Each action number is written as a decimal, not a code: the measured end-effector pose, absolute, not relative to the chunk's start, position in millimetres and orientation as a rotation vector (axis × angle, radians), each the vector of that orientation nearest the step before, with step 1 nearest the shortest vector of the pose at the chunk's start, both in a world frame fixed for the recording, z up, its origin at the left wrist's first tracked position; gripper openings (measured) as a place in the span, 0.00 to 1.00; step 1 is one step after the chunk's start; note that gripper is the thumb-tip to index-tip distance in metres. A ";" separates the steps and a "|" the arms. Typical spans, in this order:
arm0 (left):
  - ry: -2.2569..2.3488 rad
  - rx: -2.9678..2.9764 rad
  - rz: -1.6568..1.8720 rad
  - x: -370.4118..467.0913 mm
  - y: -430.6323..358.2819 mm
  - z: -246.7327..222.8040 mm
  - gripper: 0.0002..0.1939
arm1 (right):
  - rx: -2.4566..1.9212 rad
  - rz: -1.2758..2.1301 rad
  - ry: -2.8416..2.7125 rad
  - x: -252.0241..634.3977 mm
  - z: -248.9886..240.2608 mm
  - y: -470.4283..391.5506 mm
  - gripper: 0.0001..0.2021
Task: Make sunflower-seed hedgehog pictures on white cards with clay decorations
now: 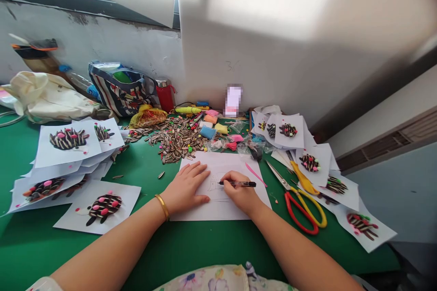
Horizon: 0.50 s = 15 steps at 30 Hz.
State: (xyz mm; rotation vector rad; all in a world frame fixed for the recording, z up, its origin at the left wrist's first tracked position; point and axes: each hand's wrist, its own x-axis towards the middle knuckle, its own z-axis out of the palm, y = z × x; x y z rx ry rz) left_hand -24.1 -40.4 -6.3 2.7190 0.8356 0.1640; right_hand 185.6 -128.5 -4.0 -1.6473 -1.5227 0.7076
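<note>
A white sheet of paper (pixel 191 207) lies on the green table in front of me, with a faint line drawing near its middle. My left hand (pixel 189 186) rests flat on the sheet's left part, fingers spread, a gold bangle at the wrist. In my right hand (pixel 241 193) a dark pen (pixel 244 184) is pinched, its tip at the drawing. Just above that hand a pink plastic tool (pixel 255 174) lies across the sheet's right edge. Scissors with red and yellow handles (pixel 300 207) lie to the right of the sheet.
Behind the sheet is a heap of striped sunflower seeds (pixel 179 136) beside coloured clay packs (pixel 208 132). Cards with seed hedgehogs are stacked at left (pixel 43 157) and right (pixel 298 122). A striped bag (pixel 119 91), red flask (pixel 165 95) and propped phone (pixel 233 100) stand along the wall.
</note>
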 end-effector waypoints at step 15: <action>0.911 2.715 0.352 -21.0 -52.6 -5.0 0.36 | -1.590 0.674 -1.464 184.6 -10.7 -124.2 0.08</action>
